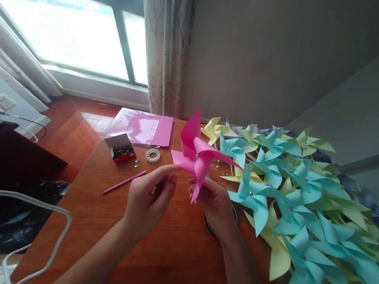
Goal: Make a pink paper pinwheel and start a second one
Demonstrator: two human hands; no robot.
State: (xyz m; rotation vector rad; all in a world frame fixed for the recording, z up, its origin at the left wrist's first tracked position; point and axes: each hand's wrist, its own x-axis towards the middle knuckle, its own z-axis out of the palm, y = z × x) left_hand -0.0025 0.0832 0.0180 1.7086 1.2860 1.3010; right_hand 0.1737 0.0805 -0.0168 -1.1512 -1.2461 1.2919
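Note:
A bright pink paper pinwheel (pixel 202 164) with a small pin at its centre is held up above the wooden table. My right hand (pixel 216 206) is closed behind its lower part; the blades hide exactly where the fingers grip. From the left, my left hand (pixel 150 197) reaches to the pinwheel, its index finger stretched out at the edge of the left blade. The thumb sits apart below that finger, and the other fingers are curled. Under my right hand a dark round object (pixel 211 226) shows in part. A pink stick (pixel 124 183) lies left of my left hand.
Many blue and yellow-green pinwheels (pixel 305 190) are piled on the right. Toward the back left lie pink paper sheets (pixel 163 131) in a clear sleeve, a small open box (pixel 120 149) and a tape roll (pixel 153 155). A white cable (pixel 62 232) loops at lower left.

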